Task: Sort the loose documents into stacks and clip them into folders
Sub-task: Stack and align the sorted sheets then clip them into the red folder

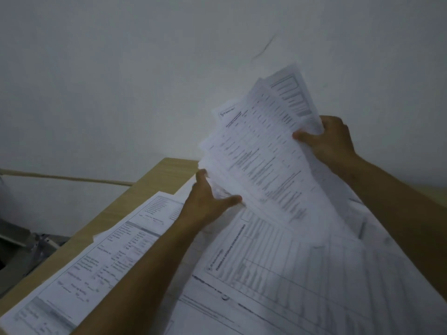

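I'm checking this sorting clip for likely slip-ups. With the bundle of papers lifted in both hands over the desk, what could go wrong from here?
1. The lifted bundle is fanned and uneven, held only at its edges by the left hand and right hand; sheets could slide out.
2. Any that drop would land on the loose documents spread on the desk and mix with them.
3. The sheets at the left lie near the desk edge and could be knocked off.

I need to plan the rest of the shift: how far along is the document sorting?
Early stage. Done: little; printed forms still lie spread and overlapping across the wooden desk. In hand: the left hand and right hand both grip a fanned sheaf of sheets lifted above the desk. Left: squaring stacks and clipping; no folders or clips are in view.
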